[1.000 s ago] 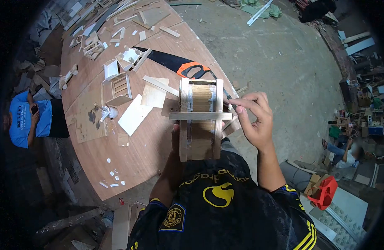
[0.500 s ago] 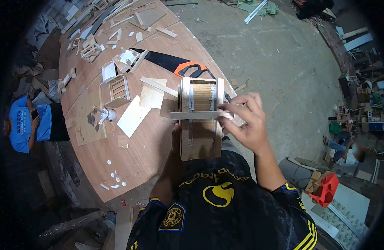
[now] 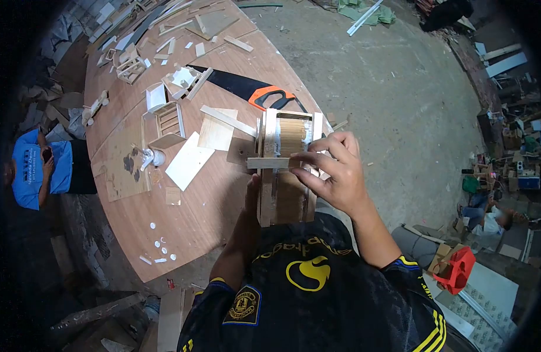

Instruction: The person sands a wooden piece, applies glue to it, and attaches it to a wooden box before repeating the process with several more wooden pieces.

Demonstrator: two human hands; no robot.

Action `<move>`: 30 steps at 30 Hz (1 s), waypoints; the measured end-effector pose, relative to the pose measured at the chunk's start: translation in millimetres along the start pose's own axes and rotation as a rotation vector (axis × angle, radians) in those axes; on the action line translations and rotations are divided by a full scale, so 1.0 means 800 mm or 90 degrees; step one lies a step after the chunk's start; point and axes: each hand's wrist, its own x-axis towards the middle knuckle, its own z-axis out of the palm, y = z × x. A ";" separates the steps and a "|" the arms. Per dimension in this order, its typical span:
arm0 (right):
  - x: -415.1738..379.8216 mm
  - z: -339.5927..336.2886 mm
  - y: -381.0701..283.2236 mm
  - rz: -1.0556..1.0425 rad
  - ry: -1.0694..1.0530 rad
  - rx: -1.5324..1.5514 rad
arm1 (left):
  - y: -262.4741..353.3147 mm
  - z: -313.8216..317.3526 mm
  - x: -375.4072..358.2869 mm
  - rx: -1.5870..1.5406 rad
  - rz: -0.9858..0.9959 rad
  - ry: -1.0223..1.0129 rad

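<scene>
A small wooden box-like frame (image 3: pixel 291 202) with a slatted brown panel and pale side rails is held up in front of my chest. My left hand (image 3: pixel 253 190) grips it from the left side, its fingers mostly hidden behind the wood. Across the frame lies a thin flat wooden strip (image 3: pixel 267 163), its left end sticking out past the rail. My right hand (image 3: pixel 332 170) is closed on the strip's right part, thumb below and fingers above. White smears show along the edges of the slatted panel.
A handsaw (image 3: pixel 238 88) with an orange handle lies on the wooden table (image 3: pixel 194 229). Near it are a white glue bottle (image 3: pixel 155 158), a white board (image 3: pixel 188 163), and small wooden pieces. One person (image 3: pixel 44 167) stands at left; another (image 3: pixel 490 217) sits far right.
My right hand has shifted left along the strip, over the frame. The strip still crosses the frame, and my left hand keeps its hold.
</scene>
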 end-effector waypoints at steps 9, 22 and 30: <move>-0.004 0.002 -0.002 0.021 -0.007 -0.010 | -0.006 -0.010 -0.003 0.043 0.004 0.079; -0.005 0.000 -0.007 0.023 -0.016 -0.010 | -0.012 -0.026 -0.018 0.111 0.003 0.193; -0.009 0.001 -0.006 0.015 -0.012 0.001 | -0.018 -0.033 -0.027 0.159 0.005 0.265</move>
